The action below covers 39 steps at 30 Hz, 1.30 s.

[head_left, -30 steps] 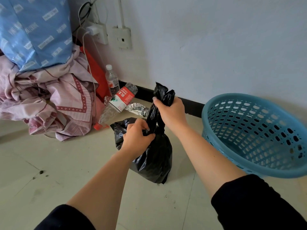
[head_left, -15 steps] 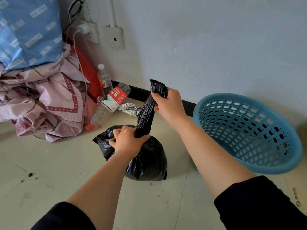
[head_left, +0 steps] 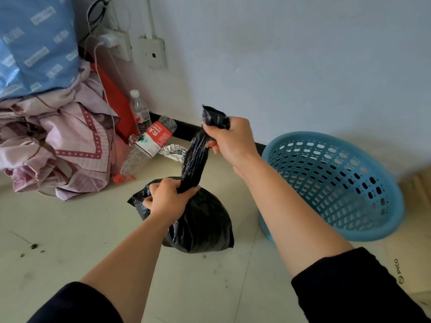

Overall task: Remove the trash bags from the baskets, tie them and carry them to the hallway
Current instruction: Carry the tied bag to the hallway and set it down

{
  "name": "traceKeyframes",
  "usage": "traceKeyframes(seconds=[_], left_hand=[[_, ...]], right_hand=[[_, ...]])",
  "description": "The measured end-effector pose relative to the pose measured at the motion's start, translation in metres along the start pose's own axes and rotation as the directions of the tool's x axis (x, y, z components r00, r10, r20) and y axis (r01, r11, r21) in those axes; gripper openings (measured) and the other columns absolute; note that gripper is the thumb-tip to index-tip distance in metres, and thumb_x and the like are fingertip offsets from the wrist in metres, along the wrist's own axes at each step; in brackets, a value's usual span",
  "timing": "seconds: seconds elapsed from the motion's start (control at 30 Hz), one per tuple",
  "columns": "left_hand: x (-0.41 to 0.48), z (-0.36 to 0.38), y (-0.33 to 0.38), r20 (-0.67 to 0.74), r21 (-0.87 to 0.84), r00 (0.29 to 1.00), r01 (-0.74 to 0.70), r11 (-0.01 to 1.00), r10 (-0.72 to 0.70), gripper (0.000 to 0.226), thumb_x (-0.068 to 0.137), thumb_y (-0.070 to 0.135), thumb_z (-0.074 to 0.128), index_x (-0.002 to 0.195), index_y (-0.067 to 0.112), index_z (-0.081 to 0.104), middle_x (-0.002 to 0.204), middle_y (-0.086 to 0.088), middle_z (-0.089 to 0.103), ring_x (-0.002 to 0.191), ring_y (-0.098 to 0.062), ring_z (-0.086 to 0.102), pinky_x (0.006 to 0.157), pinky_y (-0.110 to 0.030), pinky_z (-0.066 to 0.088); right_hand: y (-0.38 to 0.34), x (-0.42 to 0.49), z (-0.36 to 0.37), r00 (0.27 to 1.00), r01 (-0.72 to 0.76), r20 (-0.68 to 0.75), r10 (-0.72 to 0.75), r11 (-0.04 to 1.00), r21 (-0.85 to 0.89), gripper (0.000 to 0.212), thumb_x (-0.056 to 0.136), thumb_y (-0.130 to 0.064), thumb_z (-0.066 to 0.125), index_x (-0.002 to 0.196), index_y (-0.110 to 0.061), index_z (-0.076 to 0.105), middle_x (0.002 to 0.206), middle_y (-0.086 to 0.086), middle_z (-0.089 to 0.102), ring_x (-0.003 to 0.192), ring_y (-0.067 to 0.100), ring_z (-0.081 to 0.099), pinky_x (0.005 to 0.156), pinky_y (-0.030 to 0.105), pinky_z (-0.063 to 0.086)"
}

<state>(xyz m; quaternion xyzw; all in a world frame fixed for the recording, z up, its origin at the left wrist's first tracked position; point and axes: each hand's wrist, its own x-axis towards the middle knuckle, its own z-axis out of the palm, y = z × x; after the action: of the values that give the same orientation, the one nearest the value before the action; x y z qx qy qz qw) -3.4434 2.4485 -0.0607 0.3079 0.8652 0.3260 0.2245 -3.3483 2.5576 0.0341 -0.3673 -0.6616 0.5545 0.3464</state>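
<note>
Sitting on the pale floor (head_left: 70, 229) just left of the basket and outside it, the black trash bag (head_left: 203, 220) is bulging with contents that its opaque plastic is hiding. The left hand (head_left: 166, 198) is clamping around the bag's gathered throat right above the bulge, fingers curled tight, with a loose flap of plastic (head_left: 137, 203) sticking out beside the knuckles. The right hand (head_left: 233, 142) is gripping the upper end in a closed fist, higher and well apart from the left, and a short tip of plastic is poking out above it. Between the two fists the bag's neck (head_left: 194, 164) is stretching taut as a twisted, ribbed rope, tilting up and to the right. The blue perforated plastic basket (head_left: 326, 183) is lying tipped on its side near the white wall (head_left: 303, 66), its mouth turning toward the camera and showing its holed inner wall; its near rim is sitting close to the bag, and whether the two are touching cannot be told. Behind the bag, a clear water bottle (head_left: 140, 113) with a white cap is standing upright against the baseboard, a crushed bottle (head_left: 151, 145) with a red and white label is lying beside it, and a crumpled piece of foil (head_left: 173, 152) is resting next to that. Pink patterned bedding (head_left: 70, 145) is piling up at the left under a blue printed sack (head_left: 35, 43).
</note>
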Motion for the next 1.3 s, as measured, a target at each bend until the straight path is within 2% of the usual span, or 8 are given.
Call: traceKeyframes(seconds=[0.23, 0.4, 0.53, 0.67, 0.77, 1.0, 1.1, 1.3], left_hand=[[-0.008, -0.020, -0.004, -0.020, 0.032, 0.999, -0.031, 0.999, 0.031, 0.028, 0.079, 0.051, 0.070, 0.070, 0.025, 0.065, 0.074, 0.004, 0.056, 0.100, -0.018, 0.024, 0.081, -0.039, 0.025], [-0.039, -0.079, 0.026, 0.080, 0.024, 0.992, -0.094, 0.995, 0.092, 0.016, 0.065, 0.058, 0.066, 0.080, 0.058, 0.063, 0.092, 0.021, 0.064, 0.111, -0.024, 0.043, 0.092, -0.049, 0.043], [-0.076, -0.140, 0.095, 0.126, -0.024, 0.975, -0.181, 0.983, 0.183, 0.035, 0.069, 0.019, 0.070, 0.098, 0.039, 0.071, 0.098, 0.012, 0.070, 0.104, -0.024, 0.058, 0.098, -0.053, 0.041], [-0.118, -0.202, 0.193, 0.122, -0.026, 0.965, -0.232, 0.972, 0.233, 0.041, 0.074, -0.004, 0.063, 0.106, 0.020, 0.073, 0.098, 0.006, 0.072, 0.093, -0.015, 0.062, 0.082, -0.031, 0.045], [-0.152, -0.248, 0.275, 0.150, 0.010, 0.961, -0.236, 0.972, 0.232, 0.042, 0.079, -0.004, 0.055, 0.106, 0.023, 0.072, 0.091, 0.012, 0.067, 0.087, -0.011, 0.058, 0.065, -0.016, 0.038], [-0.232, -0.325, 0.437, 0.295, 0.050, 0.906, -0.331, 0.942, 0.303, 0.030, 0.083, 0.002, 0.050, 0.094, 0.020, 0.072, 0.089, 0.006, 0.066, 0.082, -0.017, 0.057, 0.067, -0.026, 0.040], [-0.260, -0.330, 0.473, 0.405, 0.068, 0.838, -0.426, 0.902, 0.365, 0.022, 0.085, 0.004, 0.049, 0.085, 0.017, 0.067, 0.087, 0.001, 0.067, 0.080, -0.022, 0.060, 0.063, -0.031, 0.045], [-0.309, -0.292, 0.528, 0.562, 0.010, 0.600, -0.694, 0.720, 0.570, 0.026, 0.092, 0.019, 0.055, 0.113, 0.023, 0.069, 0.111, 0.003, 0.070, 0.101, -0.017, 0.063, 0.079, -0.027, 0.049]], right_hand=[[-0.025, -0.006, 0.004, 0.951, 0.085, 0.308, -0.035, 0.985, -0.150, 0.010, 0.084, -0.009, 0.071, 0.093, -0.004, 0.069, 0.082, 0.021, 0.071, 0.067, 0.022, 0.068, 0.068, 0.032, 0.058], [-0.096, -0.022, -0.009, 0.915, 0.050, 0.402, 0.035, 0.979, -0.199, 0.010, 0.084, -0.007, 0.070, 0.093, -0.011, 0.068, 0.080, 0.017, 0.070, 0.071, 0.024, 0.069, 0.065, 0.027, 0.057], [-0.188, -0.035, -0.039, 0.909, -0.006, 0.404, 0.106, 0.970, -0.242, 0.013, 0.084, -0.008, 0.069, 0.096, -0.004, 0.070, 0.082, 0.019, 0.070, 0.069, 0.020, 0.065, 0.069, 0.030, 0.057], [-0.297, -0.046, -0.085, 0.919, -0.058, 0.360, 0.160, 0.959, -0.278, 0.017, 0.083, -0.009, 0.070, 0.099, -0.002, 0.070, 0.080, 0.013, 0.070, 0.066, 0.016, 0.065, 0.070, 0.030, 0.058], [-0.389, -0.060, -0.124, 0.927, -0.113, 0.313, 0.207, 0.950, -0.292, 0.018, 0.084, -0.009, 0.069, 0.100, 0.000, 0.069, 0.084, 0.014, 0.070, 0.069, 0.017, 0.066, 0.074, 0.033, 0.058], [-0.554, -0.119, -0.209, 0.950, -0.251, 0.103, 0.295, 0.917, -0.312, 0.017, 0.082, -0.012, 0.071, 0.095, -0.001, 0.070, 0.088, 0.020, 0.072, 0.069, 0.019, 0.068, 0.079, 0.044, 0.058], [-0.584, -0.153, -0.239, 0.949, -0.300, 0.004, 0.315, 0.909, -0.289, 0.016, 0.083, -0.013, 0.072, 0.096, -0.004, 0.070, 0.086, 0.013, 0.072, 0.070, 0.016, 0.068, 0.079, 0.041, 0.059], [-0.617, -0.232, -0.320, 0.903, -0.392, -0.273, 0.333, 0.897, -0.203, 0.012, 0.084, -0.013, 0.073, 0.093, -0.005, 0.068, 0.076, 0.006, 0.069, 0.064, 0.011, 0.064, 0.058, 0.021, 0.053]])
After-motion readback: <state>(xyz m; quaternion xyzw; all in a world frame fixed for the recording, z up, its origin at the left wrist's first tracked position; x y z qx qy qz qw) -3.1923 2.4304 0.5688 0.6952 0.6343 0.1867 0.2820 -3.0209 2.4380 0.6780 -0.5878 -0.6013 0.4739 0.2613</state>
